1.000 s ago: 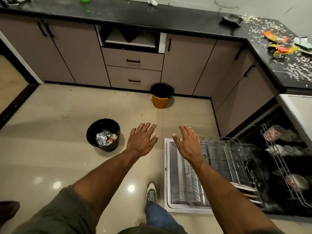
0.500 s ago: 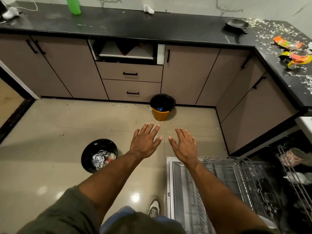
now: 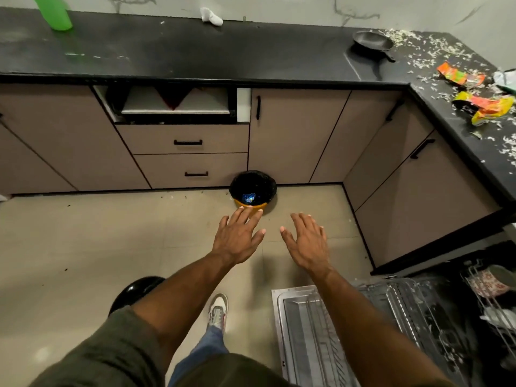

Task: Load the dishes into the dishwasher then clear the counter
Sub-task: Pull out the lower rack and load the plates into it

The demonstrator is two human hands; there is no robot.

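Note:
My left hand (image 3: 238,237) and my right hand (image 3: 307,243) are stretched out side by side above the floor, fingers straight, holding nothing. The dishwasher door (image 3: 296,331) lies open at the lower right, with its wire rack (image 3: 413,311) pulled out and a patterned cup (image 3: 488,283) in the upper rack. On the black counter (image 3: 195,54) sit a dark pan (image 3: 372,41), orange and yellow wrappers (image 3: 485,107) and scattered white scraps (image 3: 435,51).
An orange bin with a black liner (image 3: 252,191) stands against the cabinets just beyond my left hand. A black bin (image 3: 136,291) is partly hidden under my left arm. A green bottle (image 3: 54,12) and a white cloth (image 3: 210,16) sit at the counter's back.
The view has tilted up and moved toward the counter. Both hands stayed open and extended, now nearer the orange bin; the dishwasher has slid to the lower right.

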